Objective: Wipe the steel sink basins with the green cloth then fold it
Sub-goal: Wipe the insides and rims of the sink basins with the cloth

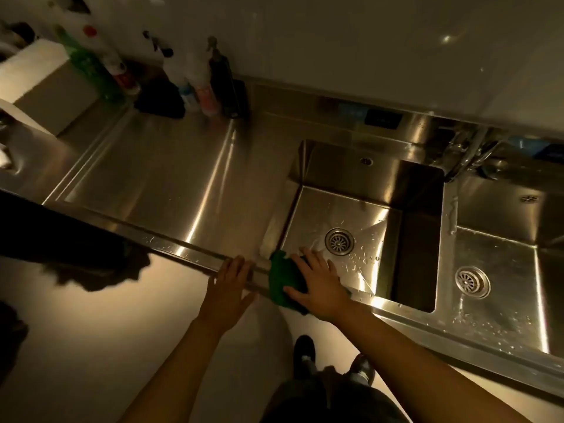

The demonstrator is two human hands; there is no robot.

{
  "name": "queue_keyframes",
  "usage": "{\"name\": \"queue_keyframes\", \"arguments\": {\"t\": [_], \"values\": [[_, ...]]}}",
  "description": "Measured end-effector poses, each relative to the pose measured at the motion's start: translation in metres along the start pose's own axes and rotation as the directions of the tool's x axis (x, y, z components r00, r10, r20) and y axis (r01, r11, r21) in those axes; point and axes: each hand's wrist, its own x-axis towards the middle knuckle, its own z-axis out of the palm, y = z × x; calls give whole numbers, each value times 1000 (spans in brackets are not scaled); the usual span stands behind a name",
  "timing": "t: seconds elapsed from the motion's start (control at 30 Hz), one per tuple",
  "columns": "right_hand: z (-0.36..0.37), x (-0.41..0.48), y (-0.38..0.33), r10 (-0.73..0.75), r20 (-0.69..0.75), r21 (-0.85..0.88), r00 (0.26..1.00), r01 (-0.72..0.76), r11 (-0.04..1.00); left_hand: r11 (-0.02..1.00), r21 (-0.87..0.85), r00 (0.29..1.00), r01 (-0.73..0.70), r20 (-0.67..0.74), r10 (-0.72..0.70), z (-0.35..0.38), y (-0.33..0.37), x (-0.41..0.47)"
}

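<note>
The cloth (pixel 282 280) lies on the front rim of the left basin (pixel 335 169); the right basin (pixel 500 270) adjoins it; bottles (pixel 201 90) stand back-left on the counter (pixel 152 178).

Counted: two steel sink basins (pixel 366 209) (pixel 503 270); two drain strainers (pixel 339 241) (pixel 472 282); one green cloth (pixel 282 279); one left hand (pixel 232 285); one right hand (pixel 317 285); one tap (pixel 470 157); possibly six bottles (pixel 195 83), blurred.

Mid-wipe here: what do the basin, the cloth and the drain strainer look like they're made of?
Basin: steel, brushed yet shiny; it shows streaked highlights and water beads. Green cloth: probably soft woven or microfibre fabric; it is matte and bunches under the right hand. Drain strainer: polished metal, likely steel; a bright slotted ring.
</note>
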Motion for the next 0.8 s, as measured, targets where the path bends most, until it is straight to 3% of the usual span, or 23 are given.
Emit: {"name": "queue_keyframes", "arguments": {"t": [0.27,0.8], "values": [[41,17,-3,-46,105,-314,993,77,946,996,86,994,37,96,-45,12,2,-6],[28,-41,70,-71,44,-387,997,82,918,988,46,988,145,40,-147,25,57,-8]]}}
